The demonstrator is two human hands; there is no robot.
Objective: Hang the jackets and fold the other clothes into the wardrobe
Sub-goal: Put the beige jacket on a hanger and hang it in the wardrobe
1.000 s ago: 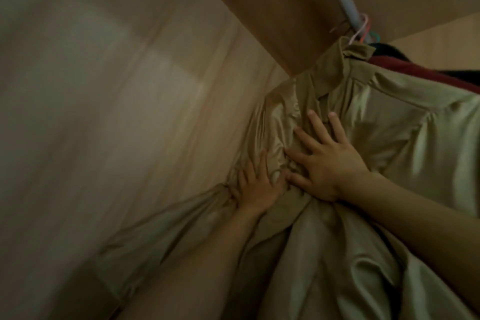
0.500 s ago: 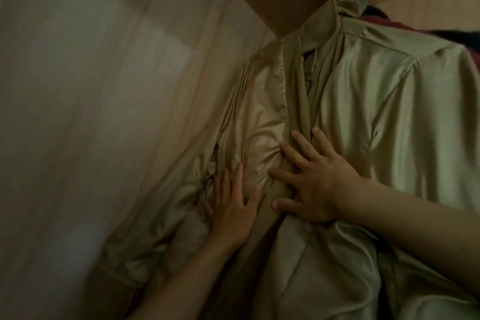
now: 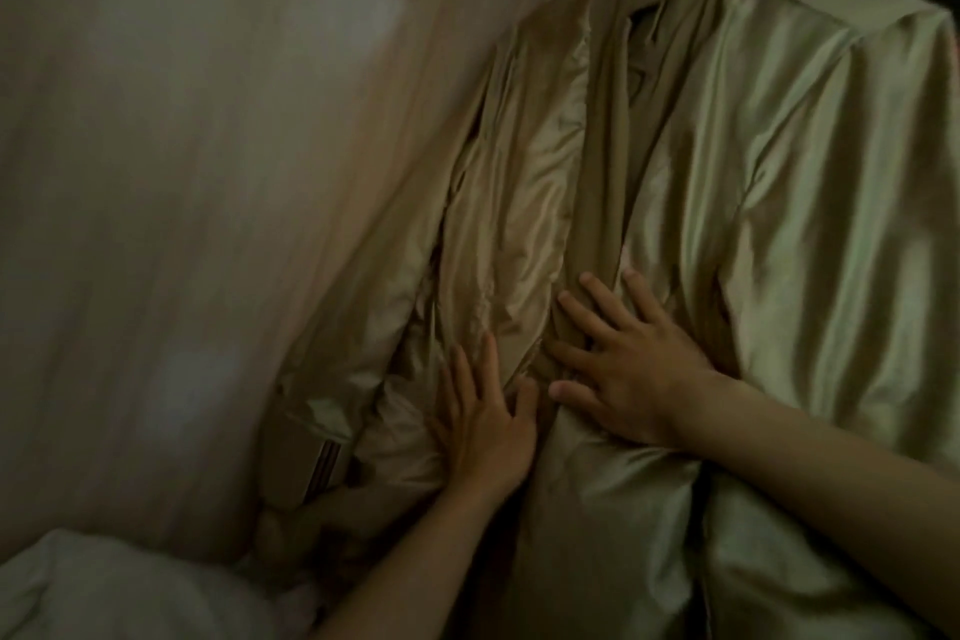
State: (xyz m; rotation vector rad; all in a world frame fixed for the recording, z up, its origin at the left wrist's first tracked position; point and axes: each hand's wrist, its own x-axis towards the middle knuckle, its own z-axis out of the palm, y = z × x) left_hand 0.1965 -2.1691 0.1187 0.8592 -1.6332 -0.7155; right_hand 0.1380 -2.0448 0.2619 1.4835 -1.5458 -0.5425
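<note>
Jacket (image 3: pixel 727 172) hangs right of wardrobe wall (image 3: pixel 182 172); both hands flat on front, left (image 3: pixel 483 426) below right (image 3: pixel 634 379).

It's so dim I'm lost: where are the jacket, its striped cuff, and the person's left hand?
beige satin jacket (image 3: pixel 701 120), head view, front panel.
striped cuff (image 3: pixel 321 463), head view, its stripes.
left hand (image 3: pixel 483 431), head view, back of the hand.

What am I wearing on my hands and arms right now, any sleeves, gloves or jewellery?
Both are bare: no gloves on the left hand or the right hand. The left forearm and right forearm are uncovered to the frame edge, with no sleeve, watch or bracelet in view. No rings show, though the light is dim.
</note>
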